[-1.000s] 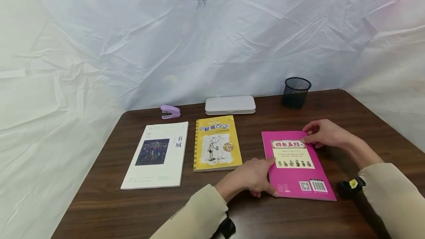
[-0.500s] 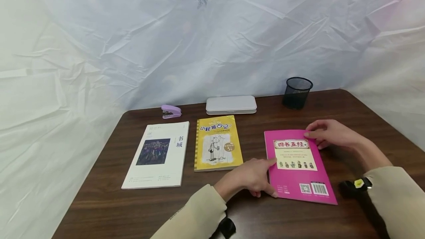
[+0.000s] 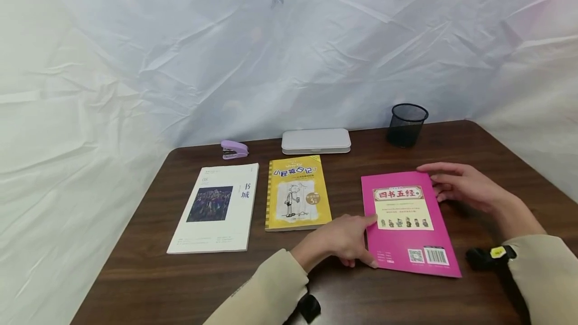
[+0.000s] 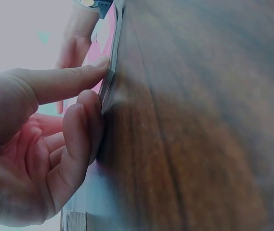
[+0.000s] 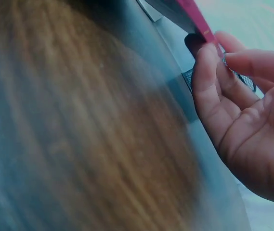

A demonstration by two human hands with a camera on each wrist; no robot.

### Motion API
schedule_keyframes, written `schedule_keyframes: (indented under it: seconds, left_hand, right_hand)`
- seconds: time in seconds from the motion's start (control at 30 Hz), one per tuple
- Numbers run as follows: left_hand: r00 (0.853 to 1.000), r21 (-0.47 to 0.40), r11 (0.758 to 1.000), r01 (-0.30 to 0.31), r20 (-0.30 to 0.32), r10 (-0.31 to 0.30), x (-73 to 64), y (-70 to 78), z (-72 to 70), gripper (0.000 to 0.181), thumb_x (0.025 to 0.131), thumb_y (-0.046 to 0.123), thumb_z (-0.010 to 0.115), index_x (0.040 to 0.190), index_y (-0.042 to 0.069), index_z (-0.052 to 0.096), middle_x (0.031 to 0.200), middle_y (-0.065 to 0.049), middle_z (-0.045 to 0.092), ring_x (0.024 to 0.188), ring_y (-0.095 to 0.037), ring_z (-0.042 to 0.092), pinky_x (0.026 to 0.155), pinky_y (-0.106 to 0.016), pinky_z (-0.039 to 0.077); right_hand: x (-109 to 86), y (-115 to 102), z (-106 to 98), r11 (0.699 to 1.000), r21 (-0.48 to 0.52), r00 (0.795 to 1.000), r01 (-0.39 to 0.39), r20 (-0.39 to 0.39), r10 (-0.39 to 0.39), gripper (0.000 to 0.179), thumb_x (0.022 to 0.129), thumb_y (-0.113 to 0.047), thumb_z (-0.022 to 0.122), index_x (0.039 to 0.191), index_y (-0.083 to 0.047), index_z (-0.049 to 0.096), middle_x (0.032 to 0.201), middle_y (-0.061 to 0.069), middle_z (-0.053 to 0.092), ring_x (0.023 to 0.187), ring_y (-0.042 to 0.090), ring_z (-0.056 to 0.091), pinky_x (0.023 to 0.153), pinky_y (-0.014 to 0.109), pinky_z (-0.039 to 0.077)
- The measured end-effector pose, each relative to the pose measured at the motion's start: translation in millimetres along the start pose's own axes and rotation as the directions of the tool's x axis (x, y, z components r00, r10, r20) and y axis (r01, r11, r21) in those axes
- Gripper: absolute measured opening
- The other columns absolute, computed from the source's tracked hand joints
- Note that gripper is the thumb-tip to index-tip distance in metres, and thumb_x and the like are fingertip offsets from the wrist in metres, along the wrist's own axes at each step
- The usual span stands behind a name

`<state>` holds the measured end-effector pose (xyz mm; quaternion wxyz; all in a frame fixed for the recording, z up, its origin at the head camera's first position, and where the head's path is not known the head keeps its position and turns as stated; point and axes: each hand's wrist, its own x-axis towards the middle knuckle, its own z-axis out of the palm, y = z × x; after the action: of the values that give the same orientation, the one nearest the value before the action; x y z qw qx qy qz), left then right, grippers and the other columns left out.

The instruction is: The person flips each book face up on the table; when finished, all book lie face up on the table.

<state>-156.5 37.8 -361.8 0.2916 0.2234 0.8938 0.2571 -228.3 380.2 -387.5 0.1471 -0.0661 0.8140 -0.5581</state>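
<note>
A thin pink book (image 3: pixel 408 224) lies back cover up on the right part of the table, its right side slightly raised. My left hand (image 3: pixel 345 239) holds its left edge, index finger and thumb reaching onto the cover, the other fingers curled. In the left wrist view the left thumb (image 4: pixel 79 79) presses on the edge, with bent fingers just below. My right hand (image 3: pixel 469 189) is at the upper right corner. The right wrist view shows the pink edge (image 5: pixel 205 26) between that hand's fingers, one dark fingertip under it and the thumb tip close by.
A yellow book (image 3: pixel 298 194) and a white magazine (image 3: pixel 212 209) lie to the left on the dark wooden table (image 3: pixel 212 285). Along the back stand a purple stapler (image 3: pixel 235 149), a white case (image 3: pixel 316 141) and a black mesh pen holder (image 3: pixel 405 127). A white sheet (image 3: pixel 293 64) hangs behind.
The right hand has shifted rightward and its thumb has slid off the cover to the edge. The pink book's right side has risen slightly. The left hand stays in place.
</note>
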Motion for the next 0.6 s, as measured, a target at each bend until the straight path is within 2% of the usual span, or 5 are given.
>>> schedule_keyframes:
  seconds: [0.27,0.6]
  left_hand:
    - [1.000,0.001,1.000,-0.018,0.011,0.018,-1.0,-0.7,-0.7,0.097,0.084,0.025,0.092,0.165,0.028,0.038,0.100,0.000,0.059,0.048,-0.013,0.063,0.045,-0.024,0.055]
    - [0.999,-0.007,1.000,-0.018,0.031,0.019,-1.6,-0.3,-1.8,0.097,0.085,0.022,0.091,0.166,0.026,0.036,0.082,-0.001,0.059,0.047,-0.013,0.062,0.045,-0.024,0.054]
  right_hand:
    - [-0.7,3.7,-1.9,0.999,-0.011,0.998,0.043,0.039,-0.043,0.045,0.108,-0.007,0.057,0.151,-0.017,0.057,0.119,-0.013,0.075,0.100,0.017,0.072,0.079,0.034,0.066]
    - [-2.1,0.5,0.2,0.996,-0.080,0.999,0.040,0.023,-0.039,0.051,0.106,-0.009,0.062,0.156,-0.014,0.052,0.117,-0.017,0.075,0.101,0.011,0.072,0.079,0.034,0.065]
